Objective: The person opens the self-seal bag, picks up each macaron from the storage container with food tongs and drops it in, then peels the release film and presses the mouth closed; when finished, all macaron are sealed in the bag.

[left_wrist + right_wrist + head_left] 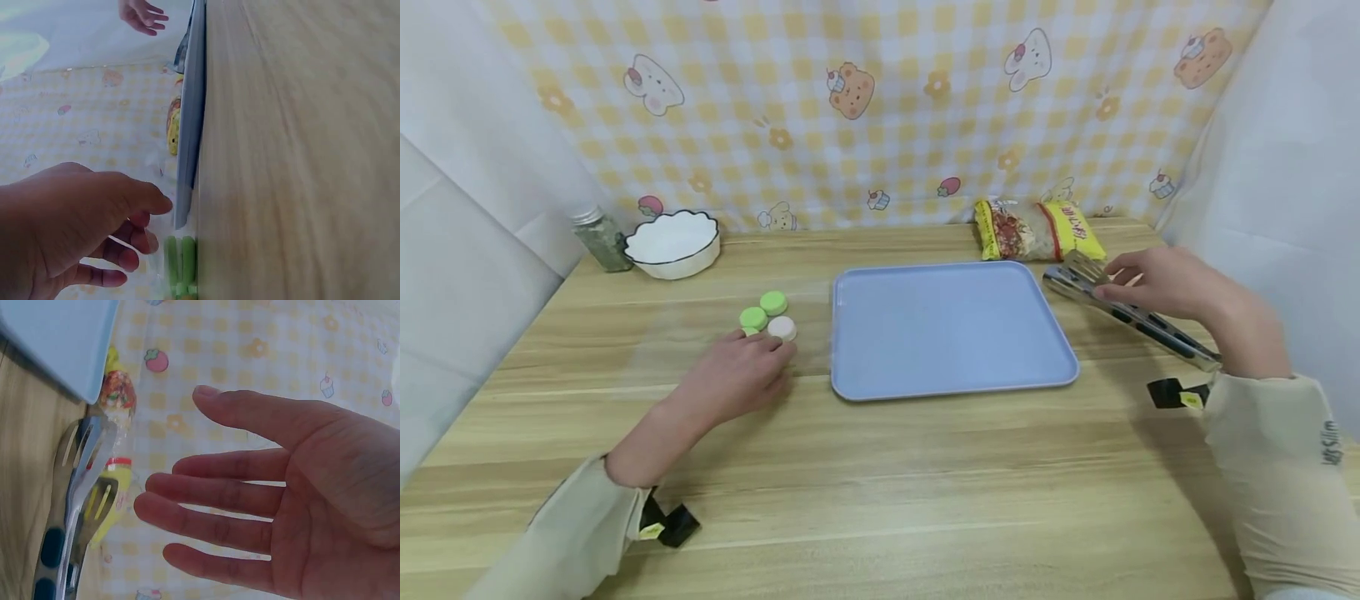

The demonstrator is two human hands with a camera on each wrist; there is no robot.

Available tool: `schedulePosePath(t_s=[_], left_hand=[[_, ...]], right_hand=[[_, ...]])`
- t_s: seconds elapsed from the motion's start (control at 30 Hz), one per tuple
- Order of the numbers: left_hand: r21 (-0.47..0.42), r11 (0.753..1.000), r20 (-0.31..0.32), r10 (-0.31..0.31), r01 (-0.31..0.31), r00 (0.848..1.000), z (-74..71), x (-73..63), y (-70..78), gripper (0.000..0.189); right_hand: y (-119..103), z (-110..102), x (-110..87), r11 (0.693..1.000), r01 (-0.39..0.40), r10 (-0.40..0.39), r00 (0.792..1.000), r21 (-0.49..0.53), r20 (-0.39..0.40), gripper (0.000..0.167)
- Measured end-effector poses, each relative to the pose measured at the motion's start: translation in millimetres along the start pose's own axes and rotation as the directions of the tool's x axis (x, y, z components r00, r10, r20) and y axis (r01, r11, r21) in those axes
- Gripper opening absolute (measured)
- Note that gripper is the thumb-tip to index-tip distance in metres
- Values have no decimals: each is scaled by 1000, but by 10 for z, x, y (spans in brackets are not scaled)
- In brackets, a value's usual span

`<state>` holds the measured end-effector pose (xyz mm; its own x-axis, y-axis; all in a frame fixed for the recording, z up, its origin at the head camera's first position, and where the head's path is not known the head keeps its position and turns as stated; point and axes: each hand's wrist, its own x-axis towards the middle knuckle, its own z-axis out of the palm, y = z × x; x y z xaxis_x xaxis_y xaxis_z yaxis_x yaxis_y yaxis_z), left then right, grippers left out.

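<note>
Tongs (1123, 314) lie just beside and below the fingers (206, 523) of the right hand (1172, 279), which are spread and hold nothing. They look metal: probably light, stiff along each arm, springy at the hinge and slick where uncoated. The dark grips midway along should give the surest hold.

Just past the left hand's (741, 375) fingers, loosely bent, apart and with nothing between them, sit green discs (773, 302) and a white disc (782, 328). Whether the fingers touch the partly hidden green one, I cannot tell. Likely light and perhaps brittle, they would suit a gentle pinch across the rim.

Between both sets of fingers, the blue tray (955, 333) puts its raised edge near the tongs' heads; the packet (1030, 232) crowds them beyond the right fingers. The roomiest counter (925, 500) lies on the person's side of all the fingers.
</note>
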<state>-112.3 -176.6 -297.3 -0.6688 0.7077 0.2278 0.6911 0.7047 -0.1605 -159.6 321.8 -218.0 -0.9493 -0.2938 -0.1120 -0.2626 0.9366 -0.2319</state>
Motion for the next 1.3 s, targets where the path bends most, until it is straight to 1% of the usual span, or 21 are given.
schedulePosePath(t_s=[0.03,0.1,0.17,0.2,0.3,0.33,0.4,0.47,0.5,0.57,0.67,0.73,0.8,0.87,0.93,1.0,1.07,1.1,1.13,1.23,1.3], left_hand=[[-16,1000,-15,5,-5,1000,0,-3,-5,16],[-68,998,-20,-13,12,1000,-18,-6,-19,16],[-135,989,-4,-60,59,998,-52,-15,-42,17],[-171,981,6,-92,91,996,-73,-20,-56,18],[-253,949,11,-190,187,982,-143,-45,-110,15],[-277,938,1,-217,209,976,-173,-57,-130,13],[-317,918,-32,-261,238,965,-246,-93,-176,12],[-352,904,-68,-285,244,956,-333,-141,-227,10],[-368,897,-79,-291,243,954,-378,-165,-252,9],[-388,893,-101,-288,229,952,-452,-205,-300,11],[-423,883,-102,-269,202,958,-525,-240,-359,11],[-449,874,-92,-252,186,963,-561,-262,-395,9],[-472,867,-92,-230,161,969,-593,-291,-431,11],[-485,865,-104,-207,132,973,-624,-315,-460,14],[-487,867,-129,-187,102,974,-652,-331,-483,18],[-488,870,-157,-171,74,973,-672,-333,-496,22],[-488,871,-179,-165,58,970,-687,-332,-504,22],[-487,872,-190,-163,51,968,-695,-333,-506,21],[-487,872,-198,-165,49,966,-703,-333,-509,22],[-484,874,-225,-169,41,960,-730,-326,-516,23],[-485,874,-240,-169,33,956,-745,-318,-525,22]], right_hand=[[-44,4,13,1000,18,-18,1000,6,-13,53],[-158,6,55,999,50,-50,998,-1,-32,51],[-311,24,118,996,91,-90,995,11,-46,48],[-401,40,154,994,110,-108,993,22,-51,46],[-669,119,280,979,189,-186,981,77,-45,39],[-749,154,325,969,223,-220,975,103,-39,38],[-907,212,420,949,276,-276,961,153,-23,37],[-1064,260,518,930,312,-317,948,193,-2,38],[-1143,286,568,922,326,-335,942,211,10,40],[-1299,351,674,907,338,-359,933,249,40,44],[-1536,510,839,903,333,-367,926,271,84,55],[-1713,635,937,912,319,-354,929,258,105,64],[-1907,746,1013,918,323,-353,929,232,106,73],[-2093,844,1076,919,340,-363,927,198,95,81],[-2258,922,1130,919,361,-377,922,162,87,87],[-2374,1005,1189,916,379,-391,916,131,85,88],[-2448,1083,1238,909,399,-411,907,122,91,82],[-2474,1116,1255,901,414,-427,899,128,95,77],[-2492,1148,1274,886,443,-456,886,135,87,70],[-2517,1209,1300,831,527,-540,841,177,34,39],[-2522,1220,1296,806,556,-567,824,203,-7,21]])
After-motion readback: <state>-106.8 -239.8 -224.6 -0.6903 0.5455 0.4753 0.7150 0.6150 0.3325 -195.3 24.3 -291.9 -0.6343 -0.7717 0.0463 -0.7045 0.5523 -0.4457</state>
